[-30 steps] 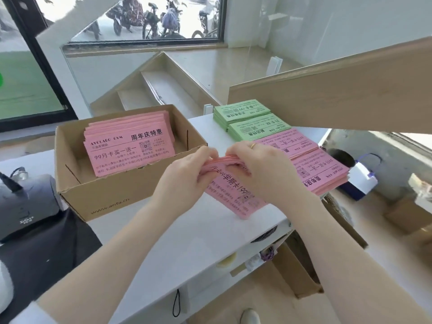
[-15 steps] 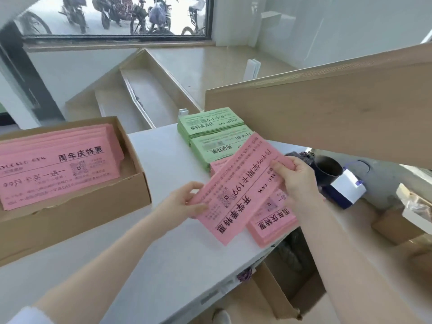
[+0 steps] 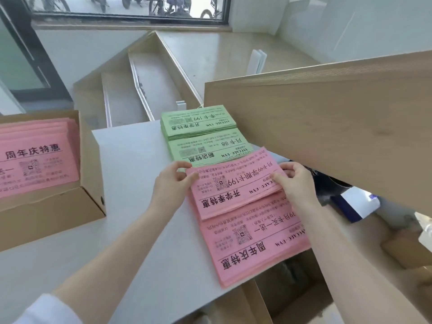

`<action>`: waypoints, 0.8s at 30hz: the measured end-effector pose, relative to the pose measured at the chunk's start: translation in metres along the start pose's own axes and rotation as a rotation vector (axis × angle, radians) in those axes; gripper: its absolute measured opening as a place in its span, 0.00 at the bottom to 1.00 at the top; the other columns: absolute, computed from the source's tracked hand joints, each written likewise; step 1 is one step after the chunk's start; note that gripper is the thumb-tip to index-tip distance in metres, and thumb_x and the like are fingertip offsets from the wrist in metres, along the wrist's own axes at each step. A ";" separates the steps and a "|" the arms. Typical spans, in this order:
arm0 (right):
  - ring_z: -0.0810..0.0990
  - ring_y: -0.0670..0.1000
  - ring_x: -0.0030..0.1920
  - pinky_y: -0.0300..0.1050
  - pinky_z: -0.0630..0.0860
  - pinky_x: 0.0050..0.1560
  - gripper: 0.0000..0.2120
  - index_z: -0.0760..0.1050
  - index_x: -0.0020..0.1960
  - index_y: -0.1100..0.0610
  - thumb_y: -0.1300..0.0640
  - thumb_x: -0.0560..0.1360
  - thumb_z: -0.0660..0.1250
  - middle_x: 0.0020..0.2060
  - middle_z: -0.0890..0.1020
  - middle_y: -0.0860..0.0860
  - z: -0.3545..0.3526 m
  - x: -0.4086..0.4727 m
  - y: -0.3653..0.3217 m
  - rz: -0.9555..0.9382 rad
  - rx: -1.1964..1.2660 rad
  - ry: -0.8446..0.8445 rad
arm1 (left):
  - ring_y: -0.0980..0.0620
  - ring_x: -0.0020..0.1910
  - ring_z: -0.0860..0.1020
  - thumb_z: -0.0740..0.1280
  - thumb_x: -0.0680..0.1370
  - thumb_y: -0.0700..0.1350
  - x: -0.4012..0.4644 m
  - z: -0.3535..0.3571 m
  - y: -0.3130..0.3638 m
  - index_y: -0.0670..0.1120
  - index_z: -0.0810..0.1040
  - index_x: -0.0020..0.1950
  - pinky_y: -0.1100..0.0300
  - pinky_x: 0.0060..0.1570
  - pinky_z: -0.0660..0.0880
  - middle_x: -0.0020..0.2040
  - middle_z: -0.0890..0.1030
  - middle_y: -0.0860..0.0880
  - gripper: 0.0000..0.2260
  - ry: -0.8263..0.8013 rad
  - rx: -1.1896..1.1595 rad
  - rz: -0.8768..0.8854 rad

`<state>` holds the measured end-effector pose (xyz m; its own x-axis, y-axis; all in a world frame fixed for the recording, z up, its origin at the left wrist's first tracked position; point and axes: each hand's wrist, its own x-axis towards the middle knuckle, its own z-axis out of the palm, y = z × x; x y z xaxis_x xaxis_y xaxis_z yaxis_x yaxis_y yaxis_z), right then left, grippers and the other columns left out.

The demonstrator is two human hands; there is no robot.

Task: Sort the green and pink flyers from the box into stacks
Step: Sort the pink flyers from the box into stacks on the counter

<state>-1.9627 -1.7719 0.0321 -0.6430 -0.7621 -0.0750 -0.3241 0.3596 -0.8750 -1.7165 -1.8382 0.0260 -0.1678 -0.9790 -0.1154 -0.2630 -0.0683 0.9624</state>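
Note:
A bundle of pink flyers lies on the far pink stack, held at both short ends. My left hand pinches its left edge and my right hand pinches its right edge. In front of it lies a second pink stack, overhanging the table's right edge. Behind stand two green stacks, one further back and one nearer. The cardboard box at the left holds more pink flyers.
The stacks rest on a white table. A wooden panel overhangs at the right, close above my right hand. Below the table's right edge are open cartons and a blue and white object. Steps descend beyond the table.
The pink bundle, held tilted above the table half a second ago, now lies flat on the far pink stack. My view has shifted right, so the box sits further left.

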 end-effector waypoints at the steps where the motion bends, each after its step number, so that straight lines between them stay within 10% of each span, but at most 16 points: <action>1: 0.81 0.51 0.47 0.51 0.76 0.53 0.08 0.75 0.49 0.53 0.58 0.71 0.71 0.46 0.82 0.52 0.000 0.002 0.001 -0.023 -0.044 -0.008 | 0.49 0.42 0.80 0.68 0.76 0.43 0.000 0.003 -0.003 0.50 0.73 0.54 0.58 0.44 0.76 0.41 0.81 0.50 0.08 0.019 0.081 0.025; 8: 0.75 0.50 0.57 0.40 0.67 0.52 0.17 0.72 0.63 0.58 0.54 0.76 0.65 0.57 0.78 0.51 0.000 0.002 0.008 -0.114 -0.306 -0.109 | 0.54 0.69 0.63 0.59 0.81 0.49 -0.022 0.013 -0.013 0.47 0.57 0.74 0.61 0.63 0.60 0.73 0.62 0.52 0.24 0.093 -0.193 -0.235; 13: 0.73 0.52 0.63 0.42 0.65 0.54 0.18 0.68 0.68 0.57 0.55 0.79 0.58 0.62 0.76 0.53 -0.002 0.001 0.003 -0.096 -0.342 -0.221 | 0.60 0.61 0.73 0.57 0.81 0.47 -0.043 0.030 -0.026 0.56 0.65 0.68 0.61 0.59 0.69 0.64 0.74 0.59 0.16 -0.168 -0.359 -0.286; 17: 0.73 0.55 0.61 0.42 0.65 0.52 0.16 0.69 0.66 0.61 0.57 0.80 0.57 0.61 0.76 0.56 -0.001 -0.003 -0.005 -0.145 -0.474 -0.248 | 0.53 0.68 0.67 0.60 0.71 0.56 -0.030 0.038 -0.033 0.62 0.52 0.74 0.48 0.68 0.64 0.71 0.66 0.59 0.32 -0.161 -0.373 -0.351; 24: 0.75 0.58 0.55 0.46 0.68 0.48 0.15 0.69 0.61 0.62 0.55 0.79 0.56 0.56 0.78 0.58 0.003 -0.010 -0.005 -0.249 -0.692 -0.197 | 0.54 0.69 0.66 0.60 0.76 0.54 -0.031 0.034 -0.031 0.58 0.50 0.75 0.53 0.68 0.62 0.72 0.64 0.58 0.31 -0.170 -0.353 -0.342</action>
<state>-1.9529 -1.7678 0.0362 -0.3791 -0.9237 -0.0555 -0.8465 0.3704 -0.3824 -1.7355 -1.7992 -0.0089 -0.2878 -0.8467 -0.4475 0.0017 -0.4677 0.8839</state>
